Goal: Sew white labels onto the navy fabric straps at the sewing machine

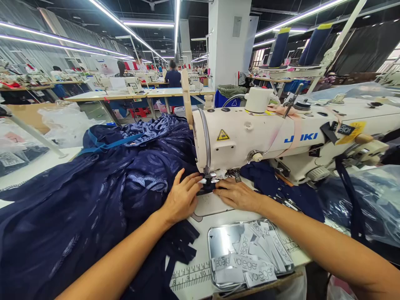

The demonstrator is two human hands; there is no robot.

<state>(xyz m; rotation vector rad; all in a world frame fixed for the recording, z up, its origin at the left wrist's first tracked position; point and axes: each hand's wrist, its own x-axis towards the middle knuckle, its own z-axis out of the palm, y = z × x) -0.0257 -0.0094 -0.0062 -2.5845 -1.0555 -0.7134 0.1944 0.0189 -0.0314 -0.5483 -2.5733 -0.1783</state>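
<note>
A white sewing machine (pixel 237 133) stands over the table, its needle area low at the centre. Dark blue fabric with embroidered patches (pixel 125 179) lies heaped to its left and reaches under the presser foot. My left hand (pixel 183 193) presses on the fabric just left of the foot, fingers spread. Close on the right of the foot, my right hand (pixel 236 193) lies low with its fingers on the dark cloth edge. A small white piece (pixel 204 181) shows at the foot between the hands.
A metal tray (pixel 211 254) of printed white labels (pixel 245 262) sits at the table's front edge. Dark blue scraps (pixel 281 187) and plastic-wrapped goods (pixel 368 200) lie to the right. Thread cones (pixel 279 48) stand behind; people work at far tables.
</note>
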